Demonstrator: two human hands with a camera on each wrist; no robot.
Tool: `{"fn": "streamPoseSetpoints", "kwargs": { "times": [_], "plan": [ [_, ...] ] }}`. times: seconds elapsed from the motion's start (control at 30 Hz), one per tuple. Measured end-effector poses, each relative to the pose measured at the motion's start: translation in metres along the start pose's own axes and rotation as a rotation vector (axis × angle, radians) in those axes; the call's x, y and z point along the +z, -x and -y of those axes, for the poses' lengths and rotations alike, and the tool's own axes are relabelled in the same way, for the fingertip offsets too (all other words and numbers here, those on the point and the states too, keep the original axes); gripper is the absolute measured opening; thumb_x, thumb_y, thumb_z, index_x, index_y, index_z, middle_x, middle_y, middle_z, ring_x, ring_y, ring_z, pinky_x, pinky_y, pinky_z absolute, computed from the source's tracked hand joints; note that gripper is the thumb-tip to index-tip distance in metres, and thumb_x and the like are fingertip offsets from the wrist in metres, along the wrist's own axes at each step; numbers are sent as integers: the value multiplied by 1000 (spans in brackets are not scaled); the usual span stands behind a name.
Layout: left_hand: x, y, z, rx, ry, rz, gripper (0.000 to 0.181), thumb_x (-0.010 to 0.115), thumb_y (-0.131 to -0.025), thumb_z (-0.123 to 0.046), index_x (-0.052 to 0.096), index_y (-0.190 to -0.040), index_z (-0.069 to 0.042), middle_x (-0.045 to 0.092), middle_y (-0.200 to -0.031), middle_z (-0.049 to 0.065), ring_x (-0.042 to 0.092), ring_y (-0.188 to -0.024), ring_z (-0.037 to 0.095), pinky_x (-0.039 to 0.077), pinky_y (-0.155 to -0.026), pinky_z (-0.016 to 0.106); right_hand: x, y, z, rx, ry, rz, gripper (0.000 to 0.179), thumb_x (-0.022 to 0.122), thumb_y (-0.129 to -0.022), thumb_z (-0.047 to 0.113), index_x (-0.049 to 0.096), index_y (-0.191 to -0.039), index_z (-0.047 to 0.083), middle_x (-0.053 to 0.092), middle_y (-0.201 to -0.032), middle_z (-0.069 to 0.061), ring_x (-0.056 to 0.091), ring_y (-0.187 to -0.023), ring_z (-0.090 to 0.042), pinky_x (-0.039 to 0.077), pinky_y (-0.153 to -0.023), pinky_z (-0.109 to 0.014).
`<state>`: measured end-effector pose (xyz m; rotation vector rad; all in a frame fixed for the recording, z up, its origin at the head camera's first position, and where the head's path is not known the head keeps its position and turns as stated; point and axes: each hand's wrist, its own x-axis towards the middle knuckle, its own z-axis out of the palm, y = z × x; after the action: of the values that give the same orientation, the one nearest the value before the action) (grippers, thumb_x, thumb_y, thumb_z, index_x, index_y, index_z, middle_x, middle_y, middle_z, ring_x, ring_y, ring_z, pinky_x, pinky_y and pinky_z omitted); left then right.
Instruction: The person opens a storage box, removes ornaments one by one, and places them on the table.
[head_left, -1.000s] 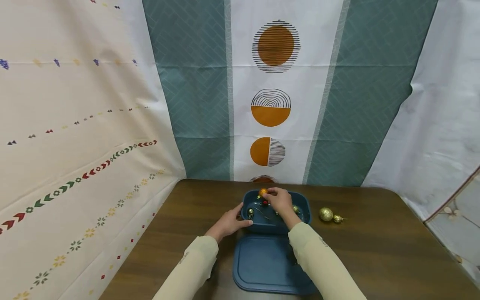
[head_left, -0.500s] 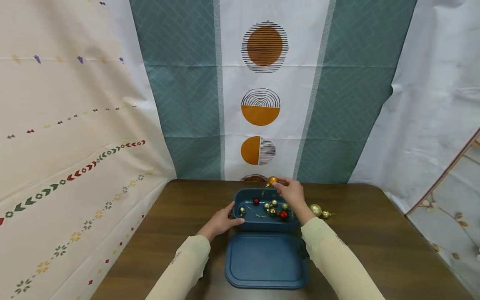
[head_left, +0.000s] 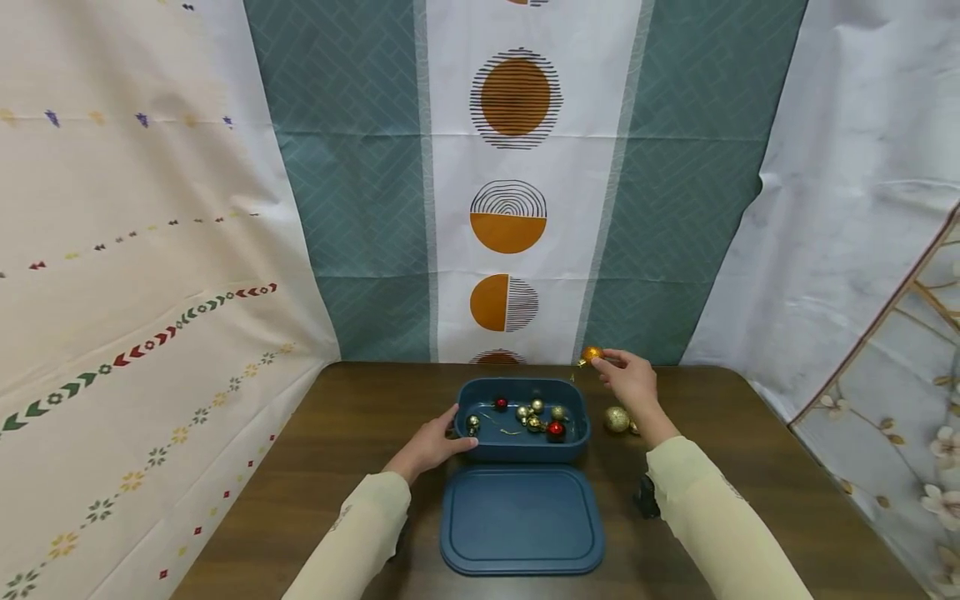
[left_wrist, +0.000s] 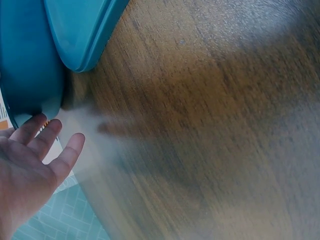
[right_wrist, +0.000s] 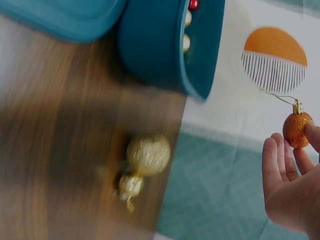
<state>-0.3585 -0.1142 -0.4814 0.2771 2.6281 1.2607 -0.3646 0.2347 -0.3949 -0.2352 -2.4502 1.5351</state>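
Between right thumb and fingertips I pinch a glittery orange bauble (head_left: 592,354) with a gold cap and thread loop; in the right wrist view this bauble (right_wrist: 296,131) hangs beside my right hand (right_wrist: 295,192). My right hand (head_left: 632,385) is raised right of a blue rectangular container (head_left: 525,453). My left hand (head_left: 431,445) touches the container's left end, thumb and fingers spread; the left wrist view shows extended fingers (left_wrist: 46,137) against its wall. Inside lie several small gold baubles (head_left: 533,423) and two red baubles (head_left: 556,428).
A blue lid (head_left: 522,521) lies flat in front of the container. Right of it rest a larger glittery gold bauble (head_left: 617,419) and a small gold bauble (right_wrist: 131,185). Patterned cloths hang behind and beside the wooden table (head_left: 375,392).
My right hand has lifted the orange bauble out from over the container and carried it to the right. My left hand stays at the container's left end. The head view has shifted slightly.
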Motion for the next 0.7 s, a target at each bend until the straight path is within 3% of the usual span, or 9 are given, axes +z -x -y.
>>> {"fn": "streamPoseSetpoints", "kwargs": {
  "times": [0.23,0.43,0.57,0.7],
  "plan": [
    [-2,1,-2,3,-5,-4,89,71,-90,-45,25,-158,-11,42,-151,20,37,-139,41,31,-108,63,-33,-2,-20,37,42,-78,52,64,-98,35,57,-138,4,67,-121,-20,71,-83,-14,57,-81,-36],
    [-2,1,-2,-2,-9,-4,86,70,-92,-41,25,-158,-11,41,-151,21,37,-139,42,30,-108,64,-50,0,-35,58,37,-108,53,64,-98,33,56,-138,1,66,-122,-21,67,-75,-4,57,-74,-28],
    [-2,1,-2,1,-11,-5,88,71,-90,-43,25,-158,-11,42,-151,21,38,-139,42,31,-108,64,-58,4,-45,70,50,-148,51,65,-97,32,58,-135,-1,72,-106,-18,64,-68,-1,54,-64,-20],
    [-1,0,-3,9,-16,-4,88,72,-90,-42,25,-158,-10,42,-151,22,38,-138,43,31,-107,65,-65,7,-57,90,86,-176,50,65,-97,32,60,-131,-3,75,-86,-8,70,-74,-13,52,-62,-22]
  ]
}}
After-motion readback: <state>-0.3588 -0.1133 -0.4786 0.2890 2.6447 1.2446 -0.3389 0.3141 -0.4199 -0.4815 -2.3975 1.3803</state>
